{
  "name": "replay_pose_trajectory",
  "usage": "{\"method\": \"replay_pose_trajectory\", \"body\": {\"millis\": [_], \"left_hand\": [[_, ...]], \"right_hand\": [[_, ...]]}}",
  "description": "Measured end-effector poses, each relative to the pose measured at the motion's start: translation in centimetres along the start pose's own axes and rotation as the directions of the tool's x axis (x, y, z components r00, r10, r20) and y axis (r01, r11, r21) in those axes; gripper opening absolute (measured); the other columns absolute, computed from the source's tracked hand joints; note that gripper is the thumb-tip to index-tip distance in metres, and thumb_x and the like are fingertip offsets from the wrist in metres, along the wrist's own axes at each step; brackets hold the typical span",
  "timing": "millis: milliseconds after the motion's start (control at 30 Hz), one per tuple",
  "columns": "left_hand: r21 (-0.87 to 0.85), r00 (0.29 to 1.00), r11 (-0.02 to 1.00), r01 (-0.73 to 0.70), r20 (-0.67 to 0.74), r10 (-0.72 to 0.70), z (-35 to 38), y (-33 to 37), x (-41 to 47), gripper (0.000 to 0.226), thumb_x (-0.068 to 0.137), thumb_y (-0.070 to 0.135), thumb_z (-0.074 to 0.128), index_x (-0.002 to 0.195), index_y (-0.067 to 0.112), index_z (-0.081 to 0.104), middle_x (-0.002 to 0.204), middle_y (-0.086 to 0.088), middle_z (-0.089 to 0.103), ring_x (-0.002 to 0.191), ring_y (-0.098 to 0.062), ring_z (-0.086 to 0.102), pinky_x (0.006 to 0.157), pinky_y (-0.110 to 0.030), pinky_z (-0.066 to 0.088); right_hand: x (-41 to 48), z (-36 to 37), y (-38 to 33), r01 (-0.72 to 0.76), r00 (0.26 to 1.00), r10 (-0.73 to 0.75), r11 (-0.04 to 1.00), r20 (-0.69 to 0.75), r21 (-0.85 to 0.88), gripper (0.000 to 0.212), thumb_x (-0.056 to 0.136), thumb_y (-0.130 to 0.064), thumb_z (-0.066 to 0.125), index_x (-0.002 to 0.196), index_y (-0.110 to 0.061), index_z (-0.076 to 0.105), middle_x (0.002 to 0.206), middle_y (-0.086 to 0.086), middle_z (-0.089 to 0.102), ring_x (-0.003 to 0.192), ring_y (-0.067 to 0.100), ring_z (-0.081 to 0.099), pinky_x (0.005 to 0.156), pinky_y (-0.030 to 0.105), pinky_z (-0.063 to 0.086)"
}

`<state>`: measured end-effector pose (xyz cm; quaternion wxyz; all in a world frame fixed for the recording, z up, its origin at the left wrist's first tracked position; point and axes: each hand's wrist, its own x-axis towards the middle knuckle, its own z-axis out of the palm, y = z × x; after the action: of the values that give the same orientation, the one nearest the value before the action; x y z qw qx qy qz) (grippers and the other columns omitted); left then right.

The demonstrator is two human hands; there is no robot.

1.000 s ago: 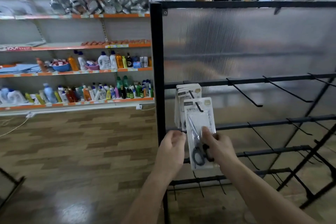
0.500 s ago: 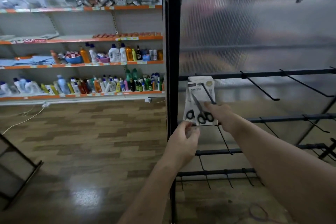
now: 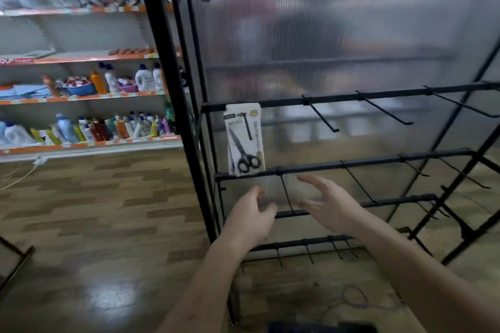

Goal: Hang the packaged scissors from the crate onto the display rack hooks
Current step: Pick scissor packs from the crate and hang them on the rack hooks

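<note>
Black-handled packaged scissors (image 3: pixel 244 140) now hang on the rack hook (image 3: pixel 246 127), released. Left hand (image 3: pixel 250 217) and right hand (image 3: pixel 328 204) both empty, fingers loose (back to crate next, likely).

We hold our left hand (image 3: pixel 250 220) and right hand (image 3: pixel 328 204) out, fingers loose, palms facing, grasping nothing.

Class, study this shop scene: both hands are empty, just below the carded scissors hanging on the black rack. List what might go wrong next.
1. The bare black wire hook juts forward between the open left hand and right hand; a careless move might snag skin.
2. The white carded scissors packs hang bunched on one hook of the black metal display rack; adding more there might knock one off.
</note>
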<state>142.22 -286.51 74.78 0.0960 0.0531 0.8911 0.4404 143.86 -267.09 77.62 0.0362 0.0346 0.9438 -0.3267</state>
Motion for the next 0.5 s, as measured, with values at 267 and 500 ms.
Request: {"method": "replay_pose_trajectory", "body": {"millis": [267,500], "left_hand": [[0.28,0.987,0.959,-0.046,0.159,0.001,12.1,4.7,-2.5,0.056,0.101,0.045,0.054,0.152,0.03,0.037,0.148,0.001,0.047,0.131,-0.021,0.048,0.11,-0.041,0.046],[0.51,0.973,0.86,-0.011,0.205,-0.109,20.4,4.3,-5.7,0.066,0.101,0.042,0.055,0.159,0.023,0.03,0.157,-0.005,0.043,0.142,-0.025,0.042,0.117,-0.043,0.039]], "right_hand": [[-7.5,-3.5,13.0,-0.123,0.989,0.134,0.981,0.06,-0.153,0.071,0.098,-0.04,0.06,0.16,-0.031,0.027,0.165,-0.005,0.031,0.148,0.02,0.034,0.115,0.034,0.034],[-11.5,-2.3,23.8,-0.254,0.944,0.265,0.964,0.195,-0.08,0.077,0.091,-0.038,0.063,0.159,-0.025,0.03,0.158,0.007,0.042,0.141,0.027,0.044,0.112,0.037,0.041]]}}
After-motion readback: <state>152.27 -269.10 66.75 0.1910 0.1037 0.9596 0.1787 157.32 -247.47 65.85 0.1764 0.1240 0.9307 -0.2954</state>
